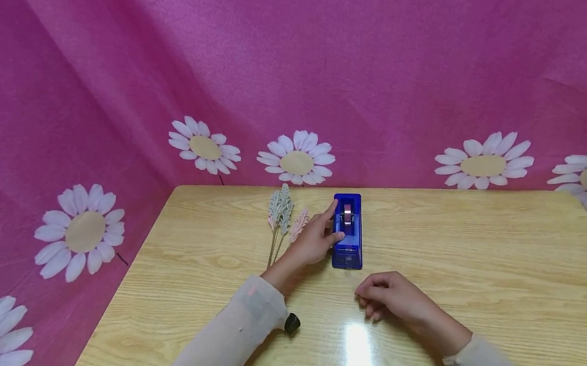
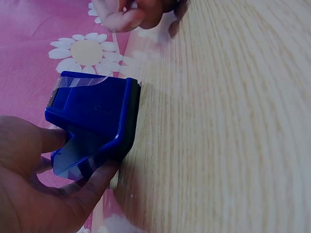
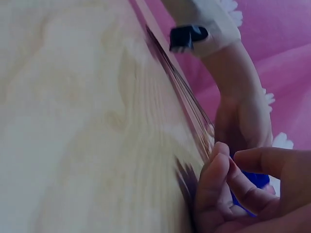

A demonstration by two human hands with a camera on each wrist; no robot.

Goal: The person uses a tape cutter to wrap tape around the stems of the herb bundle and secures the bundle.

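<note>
My left hand [image 1: 314, 240] grips a blue tape dispenser [image 1: 347, 257] from its left side, thumb on one flank and fingers along the other. The dispenser stands on the table near its back edge, with a roll in its well. In the left wrist view, clear tape [image 2: 82, 81] lies over its top by the toothed cutter. My right hand [image 1: 395, 296] is in front and to the right of the dispenser, thumb and forefinger pinched together. A faint clear strip of tape [image 2: 116, 43] shows just below its fingertips in the left wrist view.
Artificial flower sprigs [image 1: 280, 212] with thin stems lie left of the dispenser, partly behind my left hand. The wooden table [image 1: 482, 255] meets a pink cloth [image 1: 382, 84] with daisies at its back and left. Light glares on the table's front.
</note>
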